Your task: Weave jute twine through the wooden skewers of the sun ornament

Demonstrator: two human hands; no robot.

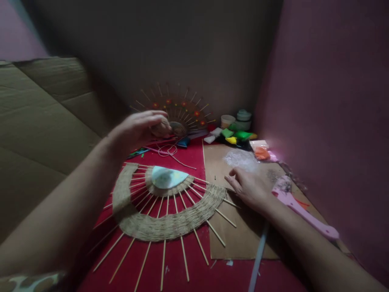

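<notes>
A half-round fan of thin wooden sticks and woven twine bands lies in front of me, with a pale, shiny half-disc at its centre. Above its upper left side, my left hand is closed on a ball of twine, partly hidden by the fingers. A loose loop of twine lies below that hand. By the fan's right end, my right hand hovers over a brown board, fingers loosely bent and apart, with nothing visible in them.
A second stick fan with red flowers leans at the back. Colourful packets, a cup and a jar stand right of it. A pink glue gun and glue stick lie right. Cardboard stands left.
</notes>
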